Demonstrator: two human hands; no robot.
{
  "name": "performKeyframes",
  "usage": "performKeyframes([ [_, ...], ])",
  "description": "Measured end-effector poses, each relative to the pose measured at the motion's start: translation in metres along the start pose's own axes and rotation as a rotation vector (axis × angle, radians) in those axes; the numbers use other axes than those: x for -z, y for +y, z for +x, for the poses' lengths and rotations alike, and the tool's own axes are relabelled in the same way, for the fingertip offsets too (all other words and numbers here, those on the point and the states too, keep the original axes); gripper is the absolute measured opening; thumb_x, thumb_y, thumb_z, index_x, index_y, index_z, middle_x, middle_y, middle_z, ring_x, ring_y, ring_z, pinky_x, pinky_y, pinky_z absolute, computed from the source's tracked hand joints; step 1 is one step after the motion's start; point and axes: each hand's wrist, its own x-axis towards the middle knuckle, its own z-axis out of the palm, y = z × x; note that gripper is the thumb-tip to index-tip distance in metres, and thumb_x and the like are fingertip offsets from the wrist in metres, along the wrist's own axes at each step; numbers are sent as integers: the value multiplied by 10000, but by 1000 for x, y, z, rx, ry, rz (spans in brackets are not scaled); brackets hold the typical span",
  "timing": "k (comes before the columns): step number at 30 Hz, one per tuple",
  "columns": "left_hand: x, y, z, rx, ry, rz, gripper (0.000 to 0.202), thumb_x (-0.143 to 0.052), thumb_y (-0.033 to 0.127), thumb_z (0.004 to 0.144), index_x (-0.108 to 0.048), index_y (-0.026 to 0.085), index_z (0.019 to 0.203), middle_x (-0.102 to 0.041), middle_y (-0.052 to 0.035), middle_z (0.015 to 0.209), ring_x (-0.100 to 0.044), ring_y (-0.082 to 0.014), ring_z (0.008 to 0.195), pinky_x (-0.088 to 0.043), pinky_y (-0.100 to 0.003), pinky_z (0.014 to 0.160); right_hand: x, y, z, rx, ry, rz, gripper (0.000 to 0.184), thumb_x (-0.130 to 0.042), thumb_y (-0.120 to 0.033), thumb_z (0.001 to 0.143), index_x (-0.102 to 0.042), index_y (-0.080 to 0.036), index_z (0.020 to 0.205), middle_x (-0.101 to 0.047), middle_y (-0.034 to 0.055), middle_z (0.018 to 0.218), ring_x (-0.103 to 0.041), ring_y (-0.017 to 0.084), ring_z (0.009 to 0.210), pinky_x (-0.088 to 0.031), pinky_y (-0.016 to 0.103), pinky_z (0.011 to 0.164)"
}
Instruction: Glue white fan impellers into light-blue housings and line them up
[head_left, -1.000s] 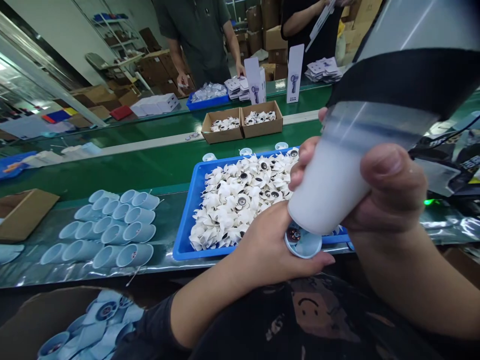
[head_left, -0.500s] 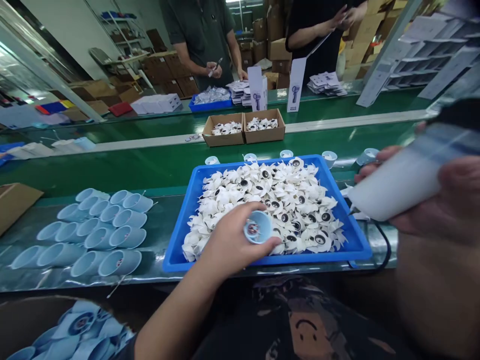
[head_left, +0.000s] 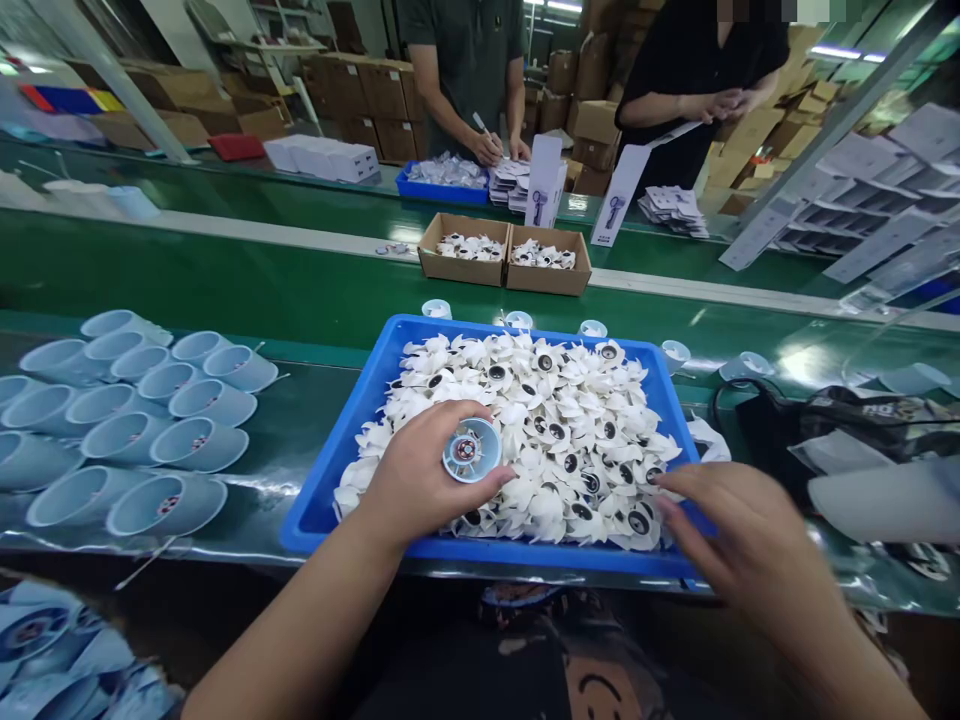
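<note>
My left hand (head_left: 420, 480) is closed round a small pale-blue cup-shaped housing (head_left: 471, 450), its open end facing me with a motor part inside. It hovers over the near left part of a blue tray (head_left: 330, 480) heaped with white fan impellers (head_left: 540, 420). My right hand (head_left: 727, 540) holds nothing; its fingers are spread and reach onto the impellers at the tray's near right corner. The white cylindrical tool (head_left: 885, 500) lies on the bench to the right of that hand.
Rows of pale-blue housings (head_left: 135, 420) lie on the bench at left, more (head_left: 52, 650) in a box at lower left. Two cardboard boxes (head_left: 504, 255) of impellers sit on the green conveyor (head_left: 225, 290). Two people stand across the line at stacks of leaflets (head_left: 675, 210).
My right hand has put down the white cylindrical tool and moved to the tray's near right corner. My left hand, still holding the housing, shifted slightly over the tray.
</note>
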Motion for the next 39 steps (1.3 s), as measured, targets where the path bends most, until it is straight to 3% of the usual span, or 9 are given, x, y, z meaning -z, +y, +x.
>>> performKeyframes([
  [2,0,-1,-2,3,1,5,422,-750,477,769,-602,217,1068,-692,-66,1046,-662,-252,974,-538,-425,892,-17,-1,7,68,-216,-152,198,-516,-325,980,-651,-236,1094,-661,38,1065,-624,243,972,-508,447,854],
  [4,1,-2,-3,10,-1,2,431,-752,477,765,-598,217,1072,-693,-67,1047,-662,-254,975,-540,-423,886,-31,4,16,37,-276,-255,272,-449,-316,999,-624,-207,1176,-634,58,1152,-606,252,1034,-509,450,875],
  [17,1,-3,-4,44,-77,-46,472,-740,486,766,-584,219,1123,-680,-84,1121,-648,-286,1032,-516,-478,913,-36,5,64,-85,-307,-528,155,-513,-202,889,-635,-169,980,-610,88,925,-592,290,841,-389,388,703],
  [23,1,-3,-4,64,-44,-80,439,-756,471,758,-565,217,1062,-663,-77,1072,-637,-275,995,-512,-455,884,-30,-3,66,-117,-197,-371,205,-486,-331,905,-592,-163,956,-613,102,910,-588,258,802,-416,399,732],
  [25,1,-3,-4,90,-33,-102,457,-768,478,752,-551,220,1060,-647,-71,1059,-626,-269,984,-510,-438,869,-26,-12,62,-156,-147,-116,271,-486,-410,928,-555,-187,1067,-621,92,963,-607,227,815,-471,363,723],
  [29,1,-2,-5,69,-33,-125,510,-759,399,753,-490,220,1147,-589,-80,1115,-588,-267,1024,-498,-422,886,-26,-38,52,-530,-148,1094,368,-673,-472,874,-555,-239,1133,-624,49,965,-633,173,802,-555,305,749],
  [31,1,-1,-6,27,-24,-136,516,-698,276,754,-451,215,1202,-552,-92,1166,-557,-270,1087,-476,-428,942,-31,-50,50,-694,-213,1493,389,-759,-394,821,-597,-243,1141,-622,43,1001,-644,163,812,-573,312,809],
  [35,0,-1,-6,-8,-39,-138,581,-609,151,710,-423,211,1257,-516,-104,1234,-512,-277,1177,-437,-434,1014,-37,-59,51,-737,-295,1714,347,-755,-302,841,-627,-227,1154,-641,60,1003,-670,182,883,-579,341,881],
  [39,-2,-3,-5,-51,-77,-98,557,-660,228,774,-437,221,1285,-539,-108,1260,-522,-288,1197,-435,-456,1025,-38,-60,53,-717,-312,1777,329,-760,-278,843,-634,-215,1141,-662,67,1015,-681,191,913,-584,352,893],
])
